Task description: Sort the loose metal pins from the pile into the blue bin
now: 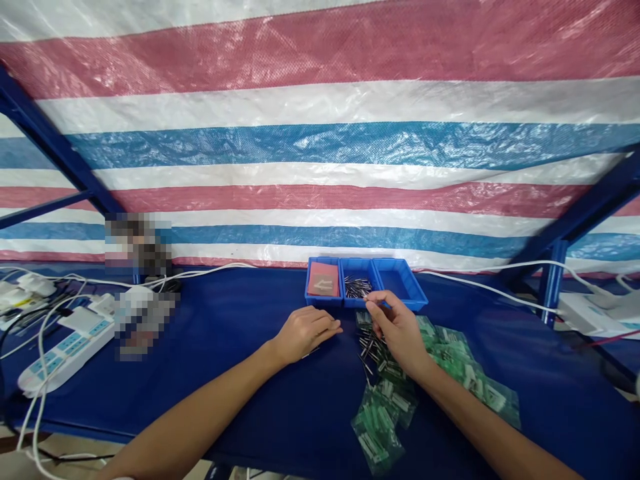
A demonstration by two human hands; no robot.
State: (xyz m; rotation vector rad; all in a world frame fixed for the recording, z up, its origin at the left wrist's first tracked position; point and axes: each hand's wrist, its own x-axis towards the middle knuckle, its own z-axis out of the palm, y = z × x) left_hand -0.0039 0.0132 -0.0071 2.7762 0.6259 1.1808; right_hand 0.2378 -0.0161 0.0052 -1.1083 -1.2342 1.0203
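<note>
My left hand point(309, 331) rests over the blue table, fingers bent and pressed together; a thin bright item shows just under it, too small to name. My right hand point(393, 323) is pinched at the front edge of the blue bins, and what its fingertips hold is too small to make out. Small dark metal pieces fill the middle bin point(358, 288). The left bin holds a pink block point(323, 279) with a small clear bag on it. Below my right hand lies a pile of dark pieces point(371, 348). Green-and-clear packets point(377, 427) lie on both sides of my right forearm.
The right bin point(399, 280) shows a bare bottom. At the left, a white power strip point(70, 353) with plugs and cables lies on the table point(220, 400). White cables run along the back edge. Blue frame posts point(553, 280) stand at the sides, before a striped sheet point(320, 147).
</note>
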